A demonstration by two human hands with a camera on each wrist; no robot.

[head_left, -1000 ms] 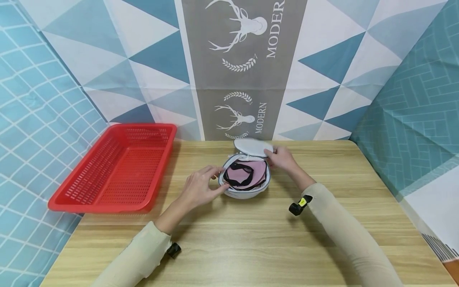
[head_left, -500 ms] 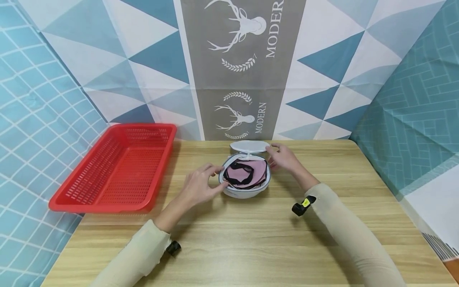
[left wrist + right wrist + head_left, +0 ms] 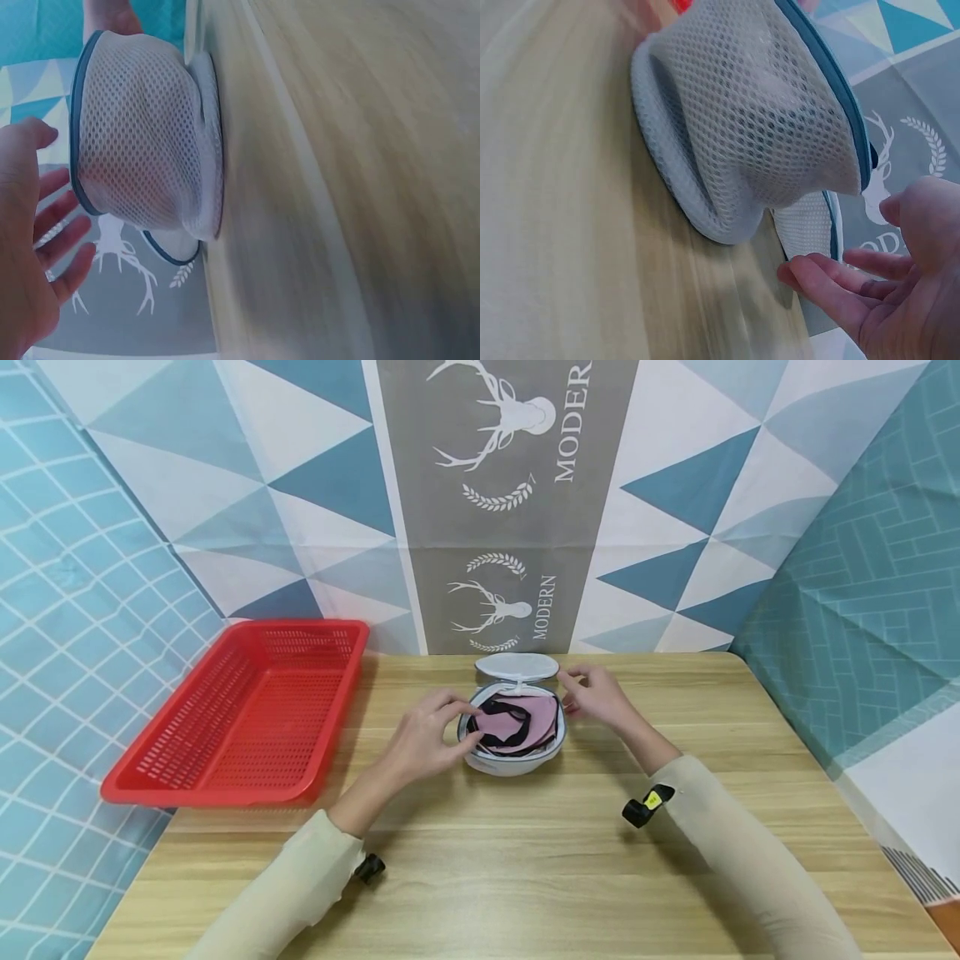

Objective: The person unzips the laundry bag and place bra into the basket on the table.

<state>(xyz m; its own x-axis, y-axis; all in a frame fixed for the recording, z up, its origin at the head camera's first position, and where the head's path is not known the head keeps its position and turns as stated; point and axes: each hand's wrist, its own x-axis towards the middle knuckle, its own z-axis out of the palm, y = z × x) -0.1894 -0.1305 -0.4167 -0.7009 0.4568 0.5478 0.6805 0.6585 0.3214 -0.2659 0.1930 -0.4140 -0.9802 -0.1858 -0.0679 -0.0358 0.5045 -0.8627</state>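
Note:
A white mesh laundry bag (image 3: pixel 510 765) with a dark-edged rim stands upright near the table's back edge, its round lid (image 3: pixel 517 666) folded back behind it. Inside lies pink fabric (image 3: pixel 542 712) with black straps (image 3: pixel 517 735); its full shape is hidden. My left hand (image 3: pixel 429 739) hovers at the bag's left rim, thumb and fingers apart, fingertips over the opening. In the left wrist view its spread fingers hold nothing. My right hand (image 3: pixel 600 697) is beside the lid's right edge. Loosely bent, its fingers (image 3: pixel 832 292) come close to the lid; whether they touch it I cannot tell.
To the left sits a red perforated plastic basket (image 3: pixel 322 777). Behind the wooden table (image 3: pixel 510 877) hangs a patterned backdrop (image 3: pixel 660 560), close to the lid. Teal and blue sheets hang at both sides.
The lid has tilted further back and slightly left, and my right hand no longer grips its edge. My left hand has come off the rim and moved right, over the opening.

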